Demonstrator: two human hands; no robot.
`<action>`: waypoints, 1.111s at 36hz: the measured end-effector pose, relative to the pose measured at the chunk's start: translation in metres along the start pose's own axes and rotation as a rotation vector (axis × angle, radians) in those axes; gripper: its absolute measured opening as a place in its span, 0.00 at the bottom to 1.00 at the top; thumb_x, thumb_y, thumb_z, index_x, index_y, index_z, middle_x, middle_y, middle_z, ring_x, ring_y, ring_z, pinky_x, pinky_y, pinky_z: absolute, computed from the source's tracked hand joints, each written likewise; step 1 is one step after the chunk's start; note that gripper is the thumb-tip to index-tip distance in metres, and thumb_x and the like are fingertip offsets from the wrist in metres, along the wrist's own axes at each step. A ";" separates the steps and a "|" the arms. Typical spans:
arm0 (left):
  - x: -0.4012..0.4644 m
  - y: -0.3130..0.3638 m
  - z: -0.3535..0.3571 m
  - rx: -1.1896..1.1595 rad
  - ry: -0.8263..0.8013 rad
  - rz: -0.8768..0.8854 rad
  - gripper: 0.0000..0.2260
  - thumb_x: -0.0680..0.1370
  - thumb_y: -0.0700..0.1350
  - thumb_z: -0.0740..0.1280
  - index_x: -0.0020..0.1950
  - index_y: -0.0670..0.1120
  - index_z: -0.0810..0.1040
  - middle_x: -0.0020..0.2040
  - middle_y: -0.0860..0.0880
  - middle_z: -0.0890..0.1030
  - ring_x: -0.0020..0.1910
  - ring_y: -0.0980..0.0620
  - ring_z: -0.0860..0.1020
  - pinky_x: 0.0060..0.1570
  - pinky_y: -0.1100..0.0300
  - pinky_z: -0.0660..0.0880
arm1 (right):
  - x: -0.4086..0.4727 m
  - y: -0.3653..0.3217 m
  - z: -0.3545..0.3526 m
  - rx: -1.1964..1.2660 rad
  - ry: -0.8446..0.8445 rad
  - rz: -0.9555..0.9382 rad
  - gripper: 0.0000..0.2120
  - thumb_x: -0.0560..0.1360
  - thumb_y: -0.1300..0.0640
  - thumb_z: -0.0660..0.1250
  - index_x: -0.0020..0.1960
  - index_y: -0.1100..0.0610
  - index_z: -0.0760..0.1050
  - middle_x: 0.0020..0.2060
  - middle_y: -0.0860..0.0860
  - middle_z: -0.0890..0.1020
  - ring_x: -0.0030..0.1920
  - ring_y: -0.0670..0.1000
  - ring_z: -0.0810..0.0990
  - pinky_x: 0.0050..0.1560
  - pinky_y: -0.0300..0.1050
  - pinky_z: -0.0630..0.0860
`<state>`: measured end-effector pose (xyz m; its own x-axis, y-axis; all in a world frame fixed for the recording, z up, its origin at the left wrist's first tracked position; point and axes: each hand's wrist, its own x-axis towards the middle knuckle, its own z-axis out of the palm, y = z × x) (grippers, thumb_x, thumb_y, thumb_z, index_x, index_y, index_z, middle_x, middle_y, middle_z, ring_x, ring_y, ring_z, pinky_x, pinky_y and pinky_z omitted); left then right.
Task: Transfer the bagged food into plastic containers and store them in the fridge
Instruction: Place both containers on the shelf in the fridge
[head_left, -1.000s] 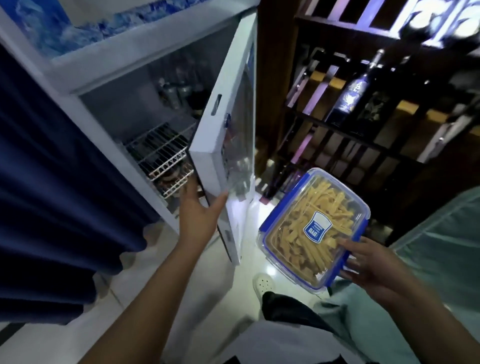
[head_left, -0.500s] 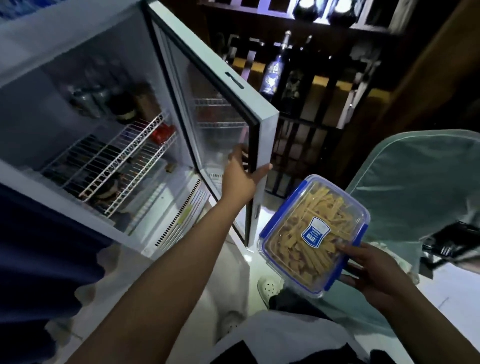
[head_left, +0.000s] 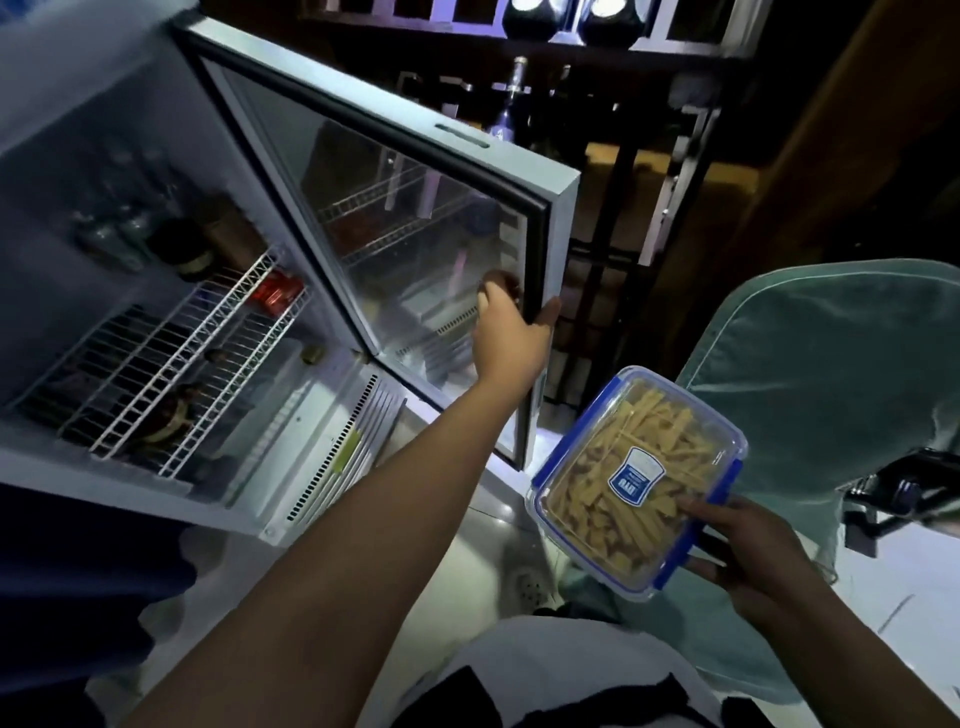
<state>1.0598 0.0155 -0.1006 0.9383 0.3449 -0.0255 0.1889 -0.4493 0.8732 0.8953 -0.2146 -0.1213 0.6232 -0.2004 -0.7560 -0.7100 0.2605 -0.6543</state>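
- The plastic container sits up in the air at lower right, clear-walled with blue clips, lid on, a blue and white label in the middle of the lid.
- It's packed with pale yellow-brown strips of food, visible right through the lid.
- The right hand holds it at its near right edge, thumb on top of the lid, fingers curled underneath.
- The container is well apart from the fridge, out past the free edge of the open door, not yet inside.
- The left hand is on the glass fridge door, fingers wrapped round the inner side of its free edge, thumb on the outer side.
- The door stands wide open, and the white wire shelf inside shows plainly.
- Dark bottles and jars stand at the back of the fridge, with a red can at the shelf's right end.
- More dark items lie under the wire shelf; I can't tell what they are.
- Behind the door, a dark wooden rack with a bottle leaning in it.
- Off to the right, a pale green cloth cover draped over something.
- Below, light floor tiles.
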 end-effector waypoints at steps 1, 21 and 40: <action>0.003 0.002 0.003 -0.006 0.002 0.008 0.23 0.76 0.53 0.73 0.63 0.46 0.68 0.62 0.47 0.74 0.58 0.46 0.78 0.56 0.43 0.79 | 0.005 -0.002 0.001 -0.007 -0.005 0.007 0.09 0.72 0.66 0.72 0.52 0.58 0.80 0.41 0.53 0.87 0.48 0.57 0.84 0.38 0.51 0.80; -0.115 -0.151 -0.146 -0.467 -0.340 -0.516 0.16 0.74 0.45 0.76 0.61 0.50 0.80 0.62 0.51 0.82 0.60 0.47 0.82 0.56 0.49 0.80 | 0.054 -0.038 0.162 -0.431 -0.455 -0.049 0.08 0.70 0.66 0.74 0.45 0.56 0.80 0.37 0.53 0.85 0.34 0.51 0.82 0.38 0.48 0.78; -0.016 -0.228 -0.331 -0.706 0.333 -0.740 0.05 0.76 0.37 0.71 0.52 0.42 0.81 0.44 0.41 0.84 0.44 0.45 0.82 0.47 0.47 0.83 | 0.034 -0.026 0.498 -0.656 -0.955 -0.348 0.29 0.73 0.69 0.72 0.60 0.36 0.79 0.50 0.46 0.87 0.48 0.46 0.86 0.42 0.41 0.81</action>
<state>0.9054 0.3853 -0.1386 0.5131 0.5912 -0.6223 0.3676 0.5038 0.7817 1.0981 0.2418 -0.1207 0.6083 0.6861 -0.3990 -0.3151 -0.2526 -0.9148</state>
